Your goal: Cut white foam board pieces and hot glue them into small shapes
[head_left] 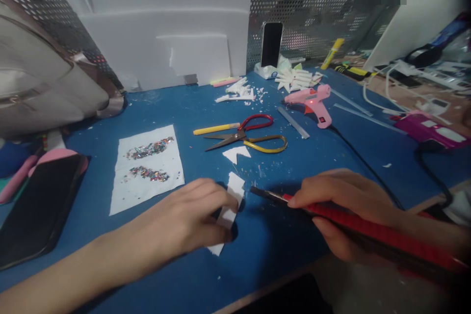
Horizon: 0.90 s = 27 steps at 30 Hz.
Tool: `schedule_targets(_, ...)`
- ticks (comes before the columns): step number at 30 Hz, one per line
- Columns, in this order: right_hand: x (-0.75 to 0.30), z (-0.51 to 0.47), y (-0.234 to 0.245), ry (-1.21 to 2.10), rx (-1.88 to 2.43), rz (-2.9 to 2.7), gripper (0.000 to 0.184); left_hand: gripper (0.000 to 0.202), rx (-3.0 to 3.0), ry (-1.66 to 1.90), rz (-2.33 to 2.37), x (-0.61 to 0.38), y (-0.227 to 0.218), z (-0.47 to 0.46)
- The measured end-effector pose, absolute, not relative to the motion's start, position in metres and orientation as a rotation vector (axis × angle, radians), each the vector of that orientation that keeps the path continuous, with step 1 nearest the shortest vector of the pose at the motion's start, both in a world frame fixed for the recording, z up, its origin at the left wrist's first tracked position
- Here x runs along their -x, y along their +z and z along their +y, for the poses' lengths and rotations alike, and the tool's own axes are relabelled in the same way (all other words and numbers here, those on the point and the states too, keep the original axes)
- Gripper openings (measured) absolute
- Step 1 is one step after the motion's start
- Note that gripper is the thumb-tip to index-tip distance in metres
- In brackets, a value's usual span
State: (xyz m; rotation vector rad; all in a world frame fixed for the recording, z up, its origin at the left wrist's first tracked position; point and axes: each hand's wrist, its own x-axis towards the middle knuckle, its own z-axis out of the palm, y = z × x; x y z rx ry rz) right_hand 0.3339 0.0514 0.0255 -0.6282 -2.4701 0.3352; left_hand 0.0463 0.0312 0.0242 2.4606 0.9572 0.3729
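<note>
My left hand [200,208] rests over a narrow white strip [235,185] on the blue table, with thumb and fingers closed about it and covering its middle. Held in my right hand [333,201] is a red utility knife [353,218]. Its blade points left and its tip is a little right of the strip, apart from it. Just beyond the strip lies a small notched white scrap [235,154]. Scissors [243,136] with red and yellow handles lie spread farther back, beside a yellow pen-like stick [216,129].
A white sheet [147,198] with shiny flakes lies left, near a black phone [40,206]. A pink glue gun [312,103] and glue stick [293,122] are at back right, by white rolled pieces [294,80]. Another phone [271,45] stands upright behind; a bag [47,73] sits left.
</note>
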Motion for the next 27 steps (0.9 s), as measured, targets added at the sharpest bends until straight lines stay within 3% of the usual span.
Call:
schedule_targets(4, -0.33, 0.047, 0.025, 0.434, 0.685, -2.426, 0.019, 0.013, -2.446, 0.521, 0.983, -0.041, 0.026, 0.02)
schedule_targets(8, -0.322, 0.049, 0.014, 0.596, 0.424, -2.409, 0.025, 0.033, -2.854, 0.638, 0.781, -0.033, 0.023, 0.001)
schedule_targets(13, -0.311, 0.055, 0.0, 0.745, 0.326, -2.4, 0.029, 0.038, -3.042, 0.632, 0.968, -0.033, -0.001, -0.023)
schedule_targets(23, -0.298, 0.06, 0.013, 0.341, 0.231, -2.623, 0.013, 0.037, -3.226, 0.663, 0.985, -0.033, -0.024, -0.028)
schedule_targets(27, -0.291, 0.061, 0.013, 0.235, 0.148, -2.622, 0.021, 0.039, -3.183, 0.759, 1.07, -0.039, -0.028, -0.028)
